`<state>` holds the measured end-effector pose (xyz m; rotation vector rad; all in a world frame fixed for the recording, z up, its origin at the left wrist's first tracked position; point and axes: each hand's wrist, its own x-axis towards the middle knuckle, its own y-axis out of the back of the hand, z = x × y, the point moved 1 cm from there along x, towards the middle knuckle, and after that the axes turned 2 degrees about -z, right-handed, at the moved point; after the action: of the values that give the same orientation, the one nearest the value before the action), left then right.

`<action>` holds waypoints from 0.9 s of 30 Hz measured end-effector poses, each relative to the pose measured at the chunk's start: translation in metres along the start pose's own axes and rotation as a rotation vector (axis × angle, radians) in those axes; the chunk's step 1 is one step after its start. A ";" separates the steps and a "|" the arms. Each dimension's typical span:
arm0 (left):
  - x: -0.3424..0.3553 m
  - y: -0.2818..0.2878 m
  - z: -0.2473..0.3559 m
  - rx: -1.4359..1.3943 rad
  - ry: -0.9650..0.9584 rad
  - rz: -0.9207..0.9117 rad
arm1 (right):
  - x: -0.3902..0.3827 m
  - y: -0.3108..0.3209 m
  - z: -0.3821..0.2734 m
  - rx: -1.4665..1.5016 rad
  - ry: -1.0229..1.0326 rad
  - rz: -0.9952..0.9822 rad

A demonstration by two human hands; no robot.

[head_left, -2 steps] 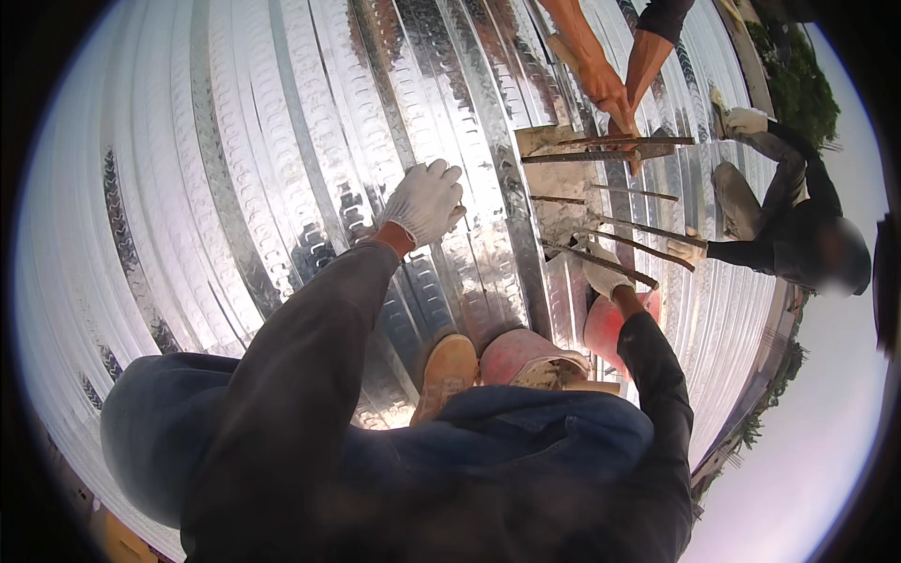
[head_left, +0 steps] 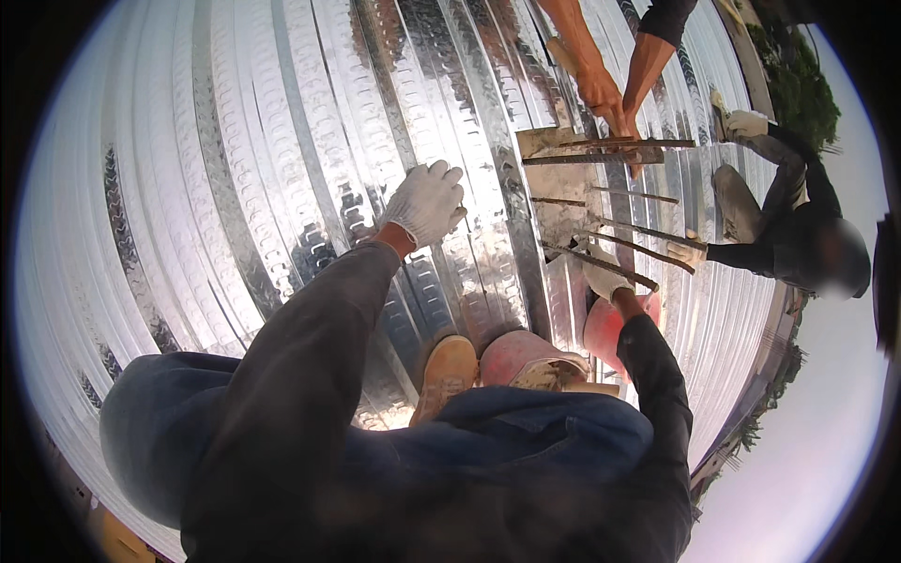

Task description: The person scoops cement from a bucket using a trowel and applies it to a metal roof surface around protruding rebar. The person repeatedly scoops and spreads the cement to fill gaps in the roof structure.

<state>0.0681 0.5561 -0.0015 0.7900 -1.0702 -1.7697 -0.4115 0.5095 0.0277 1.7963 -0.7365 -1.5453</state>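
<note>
My left hand (head_left: 422, 206), in a white knitted glove, rests on the shiny ribbed metal sheeting (head_left: 310, 122) with its fingers curled round something small and mostly hidden. My right hand (head_left: 605, 272), also gloved, is reaching in among rusty steel bars (head_left: 624, 246) at a rough concrete patch (head_left: 563, 216); its fingers are closed and partly hidden, so what they hold is unclear. A co-worker's two bare hands (head_left: 608, 98) are at the upper bars (head_left: 591, 158), one arm alongside a light wooden piece.
A pinkish bucket (head_left: 521, 357) with grey residue and a red bucket (head_left: 605, 333) sit near my tan shoe (head_left: 443, 371). Another gloved co-worker (head_left: 798, 225) crouches at the right, one hand by the bars. The sheeting's edge (head_left: 760, 84), with greenery beyond, curves along the right.
</note>
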 end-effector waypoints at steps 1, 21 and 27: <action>0.000 0.000 -0.003 0.006 0.002 0.017 | 0.003 0.000 -0.003 -0.002 0.033 0.019; 0.004 0.005 -0.004 0.100 0.046 -0.085 | -0.003 0.011 -0.026 -0.018 -0.047 -0.060; -0.007 0.008 -0.009 0.084 0.007 0.040 | 0.001 0.002 -0.035 0.159 0.019 -0.011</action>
<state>0.0817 0.5579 0.0028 0.8196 -1.1541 -1.6967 -0.3764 0.5109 0.0322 1.9299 -0.8622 -1.5110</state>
